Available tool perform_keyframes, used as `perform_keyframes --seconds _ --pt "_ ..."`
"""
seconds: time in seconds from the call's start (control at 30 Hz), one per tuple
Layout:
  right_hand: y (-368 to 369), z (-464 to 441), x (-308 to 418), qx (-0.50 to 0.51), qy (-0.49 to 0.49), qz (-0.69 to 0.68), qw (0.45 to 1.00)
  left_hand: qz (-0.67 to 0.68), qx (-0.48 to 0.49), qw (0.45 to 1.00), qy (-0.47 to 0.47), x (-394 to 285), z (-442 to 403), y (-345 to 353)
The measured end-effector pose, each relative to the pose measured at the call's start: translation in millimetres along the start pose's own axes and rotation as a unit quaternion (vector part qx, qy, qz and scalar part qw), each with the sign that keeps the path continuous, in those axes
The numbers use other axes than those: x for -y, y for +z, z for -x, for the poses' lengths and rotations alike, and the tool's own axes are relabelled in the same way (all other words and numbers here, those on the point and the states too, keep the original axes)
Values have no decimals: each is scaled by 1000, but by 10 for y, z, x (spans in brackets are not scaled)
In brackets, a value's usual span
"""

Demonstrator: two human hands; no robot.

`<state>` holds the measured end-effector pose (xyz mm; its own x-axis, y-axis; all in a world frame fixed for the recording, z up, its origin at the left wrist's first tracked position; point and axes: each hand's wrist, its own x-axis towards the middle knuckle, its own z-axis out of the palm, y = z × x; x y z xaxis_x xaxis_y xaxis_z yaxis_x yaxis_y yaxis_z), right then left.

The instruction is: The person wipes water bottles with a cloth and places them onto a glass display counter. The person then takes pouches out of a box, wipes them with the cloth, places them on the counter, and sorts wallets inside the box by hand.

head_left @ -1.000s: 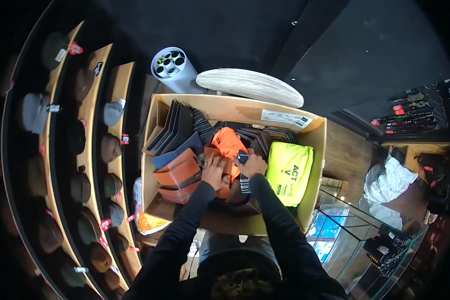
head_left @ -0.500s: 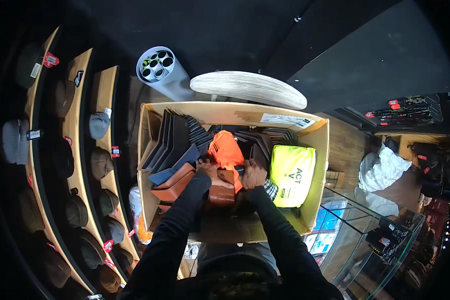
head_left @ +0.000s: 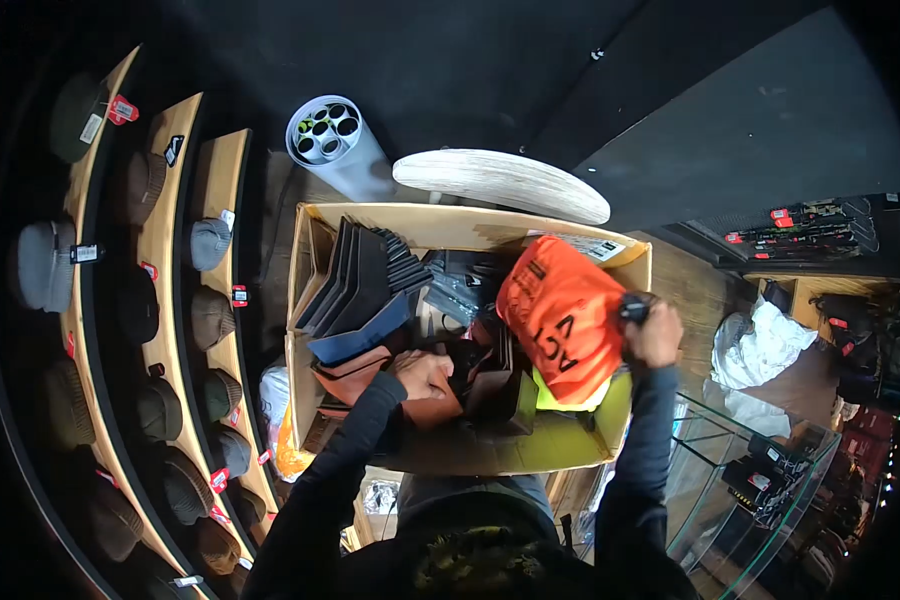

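Observation:
A large cardboard box (head_left: pixel 475 217) holds leather-like brown and dark folded pieces. My right hand (head_left: pixel 654 330) is closed on the black end of an orange bag (head_left: pixel 560 315), which lies over a yellow package (head_left: pixel 570 398) at the box's right side. Toward the lower left inside the box, my left hand (head_left: pixel 425 375) is on a brown leather piece (head_left: pixel 432 408); its fingers are bent, and whether they grip it is unclear. Dark folded pieces (head_left: pixel 355 280) and a blue one (head_left: pixel 365 333) stand at the left. Clear plastic (head_left: pixel 453 298) shows in the middle.
Shelves (head_left: pixel 170 230) with tagged knit hats run down the left. Behind the box are a white cylinder (head_left: pixel 365 165) with tubes and a pale oval board (head_left: pixel 500 182). A glass case (head_left: pixel 730 480) and a white plastic bag (head_left: pixel 765 345) are at the right.
My right hand has carried the orange bag from the middle of the box to the right, over the yellow package. My left hand has stayed low in the box, moving slightly down.

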<state>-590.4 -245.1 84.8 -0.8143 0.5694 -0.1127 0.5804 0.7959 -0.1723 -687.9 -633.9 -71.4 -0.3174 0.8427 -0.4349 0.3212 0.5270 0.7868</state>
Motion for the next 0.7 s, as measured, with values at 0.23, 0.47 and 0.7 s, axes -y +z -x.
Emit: perform_keyframes --seconds 0.23,0.47,0.7 --pt "1050 -28 -305 -162 -19 155 974 -46 6 999 -8 33 295 257" --pt "1994 597 1489 250 -370 69 892 -72 6 993 -95 -193 341 250" --pt "3672 677 1569 433 -334 263 795 -107 -63 986 -112 -140 362 527"
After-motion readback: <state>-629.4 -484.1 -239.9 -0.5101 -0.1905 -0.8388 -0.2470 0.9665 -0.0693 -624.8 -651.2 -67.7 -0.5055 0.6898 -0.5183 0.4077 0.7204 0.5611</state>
